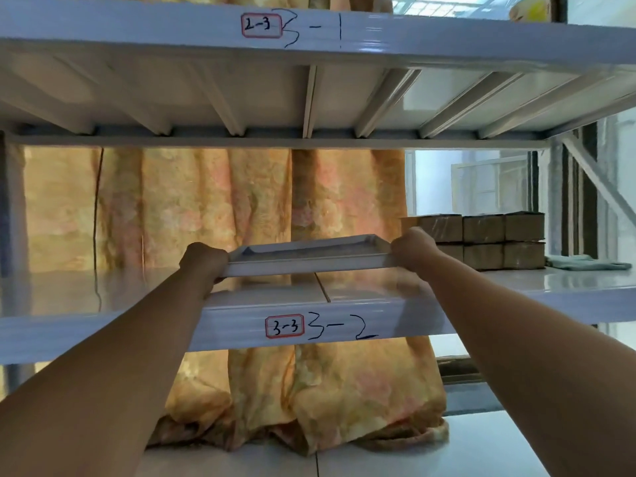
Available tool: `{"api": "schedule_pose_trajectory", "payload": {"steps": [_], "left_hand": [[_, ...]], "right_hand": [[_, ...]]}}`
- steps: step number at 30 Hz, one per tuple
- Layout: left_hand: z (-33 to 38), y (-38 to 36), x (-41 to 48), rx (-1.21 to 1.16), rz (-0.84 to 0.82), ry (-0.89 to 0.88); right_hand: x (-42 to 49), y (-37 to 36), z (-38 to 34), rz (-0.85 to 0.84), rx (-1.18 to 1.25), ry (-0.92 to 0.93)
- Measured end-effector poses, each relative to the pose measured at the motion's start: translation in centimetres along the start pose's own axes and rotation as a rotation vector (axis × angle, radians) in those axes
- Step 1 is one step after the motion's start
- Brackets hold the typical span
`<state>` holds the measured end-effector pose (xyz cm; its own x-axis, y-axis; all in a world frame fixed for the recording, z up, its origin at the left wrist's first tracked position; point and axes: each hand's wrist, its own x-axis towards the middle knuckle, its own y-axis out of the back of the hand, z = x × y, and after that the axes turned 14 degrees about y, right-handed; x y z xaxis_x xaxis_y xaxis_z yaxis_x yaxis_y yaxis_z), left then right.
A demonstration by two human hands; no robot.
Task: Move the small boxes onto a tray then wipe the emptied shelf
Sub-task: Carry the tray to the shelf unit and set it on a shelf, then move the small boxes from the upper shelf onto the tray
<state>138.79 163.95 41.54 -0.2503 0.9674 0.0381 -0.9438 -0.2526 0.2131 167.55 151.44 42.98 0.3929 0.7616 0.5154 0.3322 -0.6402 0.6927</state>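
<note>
A white rectangular tray (309,261) hangs a little above the white shelf (268,297) labelled 3-2, near its front edge. My left hand (204,261) grips its left end and my right hand (411,247) grips its right end. The tray holds nothing that I can see. Several small brown boxes (485,241) wrapped in clear film stand in two stacked layers at the right back of the same shelf, just right of my right hand. A folded pale green cloth (585,262) lies on the shelf right of the boxes.
The shelf above (309,32) is marked 3-1 and hangs low over the work space. An orange flowered curtain (241,201) hangs behind the rack. A window (481,184) shows at the back right. A lower shelf (413,456) lies below.
</note>
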Motion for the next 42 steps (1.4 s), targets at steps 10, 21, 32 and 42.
{"api": "schedule_pose_trajectory", "payload": {"steps": [10,21,32,42], "left_hand": [[0.7,-1.0,1.9,0.562,0.019,-0.137],[1.7,-2.0,0.9,0.936,0.006,-0.201],[8.5,-12.5,-5.8,0.682,-0.064,-0.742],[13.3,-23.0,-12.5,0.425,-0.168,-1.015]], "right_hand": [[2.8,-0.6,1.0,-0.159,-0.137,0.049],[4.2,-1.0,2.6,-0.326,-0.053,0.011],[5.7,2.2,5.4,0.411,-0.169,0.520],[8.8,7.0,11.7,0.631,-0.196,0.296]]}}
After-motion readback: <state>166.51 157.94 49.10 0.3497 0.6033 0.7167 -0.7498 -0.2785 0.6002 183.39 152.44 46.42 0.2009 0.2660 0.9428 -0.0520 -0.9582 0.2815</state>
